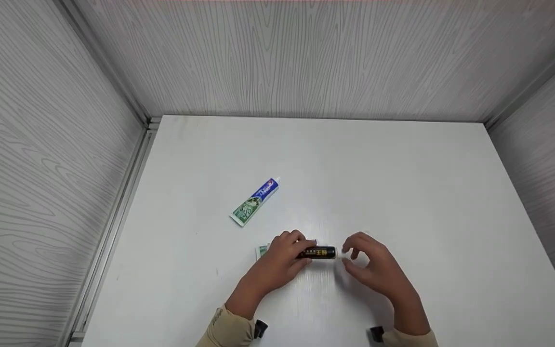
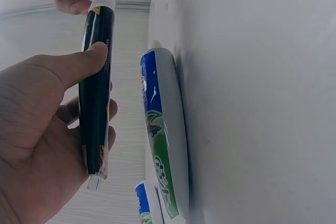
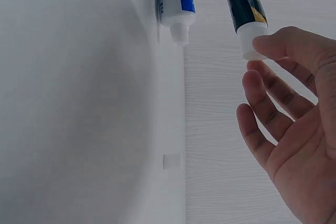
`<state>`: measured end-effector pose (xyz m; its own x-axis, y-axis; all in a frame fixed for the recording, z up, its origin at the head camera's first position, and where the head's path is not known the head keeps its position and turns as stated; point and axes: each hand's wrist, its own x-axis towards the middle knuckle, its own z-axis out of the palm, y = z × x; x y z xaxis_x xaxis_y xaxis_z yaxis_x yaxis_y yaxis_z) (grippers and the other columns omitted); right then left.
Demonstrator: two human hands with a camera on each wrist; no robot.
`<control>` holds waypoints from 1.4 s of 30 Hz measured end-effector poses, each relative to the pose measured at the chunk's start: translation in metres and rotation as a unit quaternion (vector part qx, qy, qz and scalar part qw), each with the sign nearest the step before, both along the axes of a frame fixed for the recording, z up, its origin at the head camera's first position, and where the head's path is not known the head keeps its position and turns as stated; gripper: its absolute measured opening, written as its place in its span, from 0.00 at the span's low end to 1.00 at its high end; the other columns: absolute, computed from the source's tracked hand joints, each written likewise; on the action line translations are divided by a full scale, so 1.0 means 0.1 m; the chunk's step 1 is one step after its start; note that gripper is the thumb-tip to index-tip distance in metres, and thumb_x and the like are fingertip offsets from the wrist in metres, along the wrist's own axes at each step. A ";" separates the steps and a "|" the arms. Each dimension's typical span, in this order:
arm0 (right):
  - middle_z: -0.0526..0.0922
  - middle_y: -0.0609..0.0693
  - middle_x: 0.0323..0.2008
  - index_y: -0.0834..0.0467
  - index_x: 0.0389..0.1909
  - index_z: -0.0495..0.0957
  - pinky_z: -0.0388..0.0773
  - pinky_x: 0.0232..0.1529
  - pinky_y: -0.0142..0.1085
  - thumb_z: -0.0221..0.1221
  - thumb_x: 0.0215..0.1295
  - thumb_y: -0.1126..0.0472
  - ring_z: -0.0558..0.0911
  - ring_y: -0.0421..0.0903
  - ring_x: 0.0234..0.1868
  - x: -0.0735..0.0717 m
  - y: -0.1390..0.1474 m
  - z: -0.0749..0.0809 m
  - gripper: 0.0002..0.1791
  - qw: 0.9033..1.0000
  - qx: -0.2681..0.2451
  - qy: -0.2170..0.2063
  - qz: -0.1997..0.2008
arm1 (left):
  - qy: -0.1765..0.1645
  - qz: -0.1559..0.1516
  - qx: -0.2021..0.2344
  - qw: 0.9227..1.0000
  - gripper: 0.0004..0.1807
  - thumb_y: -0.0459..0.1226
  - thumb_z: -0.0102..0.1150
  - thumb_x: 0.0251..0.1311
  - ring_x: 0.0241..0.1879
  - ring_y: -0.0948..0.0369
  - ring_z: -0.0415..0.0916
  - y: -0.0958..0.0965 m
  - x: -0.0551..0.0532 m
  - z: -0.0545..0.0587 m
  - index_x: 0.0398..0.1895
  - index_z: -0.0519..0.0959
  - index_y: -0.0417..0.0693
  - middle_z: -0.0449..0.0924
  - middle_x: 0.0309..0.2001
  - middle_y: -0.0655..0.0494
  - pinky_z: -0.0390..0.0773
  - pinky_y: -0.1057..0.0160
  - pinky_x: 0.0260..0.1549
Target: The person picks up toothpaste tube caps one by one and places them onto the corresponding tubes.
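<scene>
My left hand [image 1: 280, 260] grips a black tube [image 1: 320, 252] with gold lettering, its thumb along one side and its fingers behind. The tube lies crosswise above the table, its white cap [image 3: 251, 40] toward the right. At that cap, my right hand [image 1: 376, 267] pinches with thumb and forefinger; its other fingers are loosely bent. Just beyond the left hand, a blue, green and white toothpaste tube [image 2: 165, 135] lies on the table, mostly covered by the hand and black tube in the head view.
Farther back on the white table [image 1: 403, 193], a second toothpaste tube [image 1: 256, 201] lies at a slant. Wood-grained panels [image 1: 277, 62] enclose the table at the back and both sides. A metal rail [image 1: 118, 217] runs along the left edge.
</scene>
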<state>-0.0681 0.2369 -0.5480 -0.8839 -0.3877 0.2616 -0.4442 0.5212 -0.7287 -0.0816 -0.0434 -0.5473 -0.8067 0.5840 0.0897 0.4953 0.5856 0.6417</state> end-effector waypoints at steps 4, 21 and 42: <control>0.84 0.36 0.44 0.48 0.45 0.82 0.83 0.41 0.42 0.74 0.59 0.73 0.82 0.40 0.38 -0.01 0.00 0.01 0.20 1.000 0.005 -0.019 -0.006 | 0.001 0.000 0.000 1.000 0.22 0.41 0.65 0.74 0.54 0.57 0.74 0.00 -0.01 0.00 0.69 0.80 0.51 0.79 0.57 0.54 0.75 0.52 0.59; 0.90 0.44 0.46 0.52 0.52 0.86 0.82 0.53 0.48 0.54 0.83 0.46 0.85 0.40 0.47 -0.05 0.01 0.00 0.17 0.984 0.066 -0.160 -0.034 | -0.002 -0.001 0.003 1.000 0.22 0.39 0.66 0.73 0.53 0.57 0.74 0.00 0.00 -0.01 0.68 0.81 0.51 0.79 0.55 0.54 0.75 0.53 0.58; 0.88 0.42 0.50 0.51 0.54 0.86 0.82 0.58 0.50 0.54 0.83 0.48 0.85 0.42 0.53 -0.02 0.06 0.04 0.16 0.988 0.036 -0.137 -0.057 | -0.005 0.007 0.005 1.000 0.21 0.43 0.64 0.75 0.55 0.57 0.73 -0.04 -0.04 0.01 0.68 0.80 0.53 0.80 0.56 0.55 0.75 0.51 0.61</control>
<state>-0.0697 0.2428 -0.5442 -0.9569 -0.2897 -0.0177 -0.1707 0.6108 -0.7731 -0.0852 -0.0477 -0.5459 -0.8159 0.5714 0.0880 0.4804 0.5855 0.6530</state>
